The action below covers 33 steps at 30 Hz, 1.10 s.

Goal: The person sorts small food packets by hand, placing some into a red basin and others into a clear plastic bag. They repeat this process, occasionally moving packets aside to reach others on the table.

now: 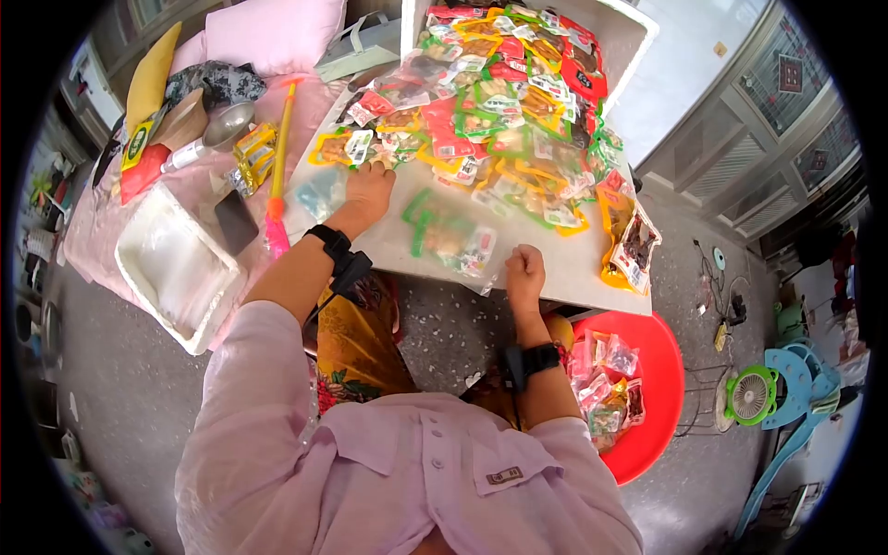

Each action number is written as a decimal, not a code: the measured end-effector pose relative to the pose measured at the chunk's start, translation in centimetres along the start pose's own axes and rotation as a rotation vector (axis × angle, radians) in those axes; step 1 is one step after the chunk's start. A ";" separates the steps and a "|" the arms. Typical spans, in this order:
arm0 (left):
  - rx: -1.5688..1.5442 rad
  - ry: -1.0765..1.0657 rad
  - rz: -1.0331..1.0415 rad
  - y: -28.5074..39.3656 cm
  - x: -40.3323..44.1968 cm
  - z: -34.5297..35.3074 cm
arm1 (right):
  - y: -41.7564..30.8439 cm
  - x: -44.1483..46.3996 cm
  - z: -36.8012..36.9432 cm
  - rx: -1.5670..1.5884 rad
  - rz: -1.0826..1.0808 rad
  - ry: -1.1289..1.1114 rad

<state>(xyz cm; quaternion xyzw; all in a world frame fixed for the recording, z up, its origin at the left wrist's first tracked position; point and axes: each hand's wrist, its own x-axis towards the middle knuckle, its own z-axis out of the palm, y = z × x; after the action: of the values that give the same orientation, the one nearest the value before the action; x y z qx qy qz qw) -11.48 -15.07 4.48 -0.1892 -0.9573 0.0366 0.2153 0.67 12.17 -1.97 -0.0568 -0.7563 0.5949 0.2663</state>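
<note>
Speckled floor [444,338] around a white table [592,270], with packets [499,102] heaped toward its far edge. By the left edge, left hand [368,196] bent just beside a yellow-edged packet [335,148], hold impossible to tell. At the near edge, right hand [524,273] clenched beside a blurred green-edged packet [450,240], no clear pinch visible. Possible spill over that edge from a careless tug; possible slide of the heap from pulling low packets.
</note>
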 end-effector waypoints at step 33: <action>-2.370 -0.105 -0.661 7.0 -4.8 -8.0 | -7.2 -1.8 -2.0 0.481 0.429 -0.218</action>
<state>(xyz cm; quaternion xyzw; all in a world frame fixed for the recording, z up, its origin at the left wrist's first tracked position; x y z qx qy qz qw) -1.59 -10.55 8.77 -0.0147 -0.4084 -0.9035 -0.1292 4.79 11.17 4.40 -0.0862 -0.5893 0.8012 0.0586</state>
